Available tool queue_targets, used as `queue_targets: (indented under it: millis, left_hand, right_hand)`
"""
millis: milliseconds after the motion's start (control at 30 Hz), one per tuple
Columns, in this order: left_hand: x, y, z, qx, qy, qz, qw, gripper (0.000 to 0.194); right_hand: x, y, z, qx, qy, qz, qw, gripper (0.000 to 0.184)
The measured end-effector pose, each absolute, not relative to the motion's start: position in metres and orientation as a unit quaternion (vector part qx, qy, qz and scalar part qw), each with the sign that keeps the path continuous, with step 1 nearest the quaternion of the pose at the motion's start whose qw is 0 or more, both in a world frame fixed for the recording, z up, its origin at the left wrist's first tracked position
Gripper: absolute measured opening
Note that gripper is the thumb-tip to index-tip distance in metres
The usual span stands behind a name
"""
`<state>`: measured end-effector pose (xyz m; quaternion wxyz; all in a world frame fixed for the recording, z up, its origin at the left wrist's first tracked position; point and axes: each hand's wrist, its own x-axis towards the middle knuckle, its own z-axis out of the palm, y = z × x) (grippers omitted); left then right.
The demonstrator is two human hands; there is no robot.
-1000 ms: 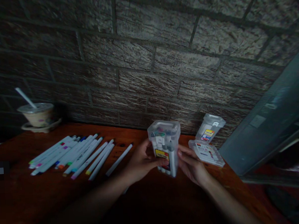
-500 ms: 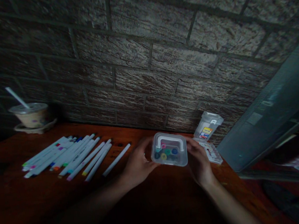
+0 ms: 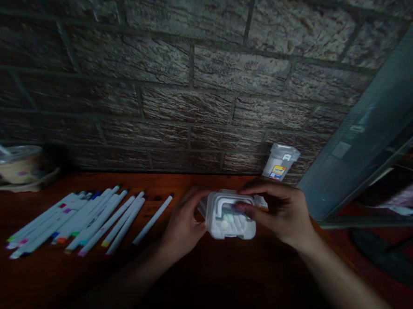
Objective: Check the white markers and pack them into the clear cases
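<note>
A clear plastic box with a white handle on its lid is between my two hands, above the table. My left hand grips the box's left side, with the thumb at the lower left. My right hand is bent over the top right, its thumb pressed on the lid near the handle and its fingers along the far edge. The contents are blurred through the lid. Behind my right hand an open clear case with a yellow and blue label stands upright, its lower part mostly hidden.
Several white markers with coloured ends lie on the wooden table at left, one marker apart. A drink cup with a straw sits in a carrier at far left. A brick wall rises behind, a metal frame at right.
My right hand has moved from the box's right side onto its lid and far edge. The box has tilted, and the coloured ends seen inside before no longer show clearly. The view has shifted right.
</note>
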<state>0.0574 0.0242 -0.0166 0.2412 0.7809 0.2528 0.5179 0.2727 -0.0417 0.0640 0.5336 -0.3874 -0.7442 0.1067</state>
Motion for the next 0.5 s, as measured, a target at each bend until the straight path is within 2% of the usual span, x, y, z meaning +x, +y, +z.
queue_targets:
  millis: [133,333,400,500]
  left_hand:
    - [0.057,0.023,-0.013,0.780,0.247,0.532,0.219,0.044]
    - [0.057,0.024,-0.011,0.757,0.284,0.535,0.245,0.052]
    - [0.057,0.025,-0.010,0.738,0.298,0.544,0.266,0.054]
    - [0.057,0.028,-0.010,0.711,0.309,0.565,0.284,0.053]
  right_hand:
    - [0.276,-0.043,0.091,-0.391,-0.805,0.052,0.443,0.022]
    - [0.270,-0.042,0.120,-0.323,-0.879,-0.217,0.276,0.016]
    - [0.264,-0.039,0.127,-0.313,-0.877,-0.257,0.260,0.013]
    - [0.253,-0.034,0.135,-0.297,-0.882,-0.235,0.282,0.010]
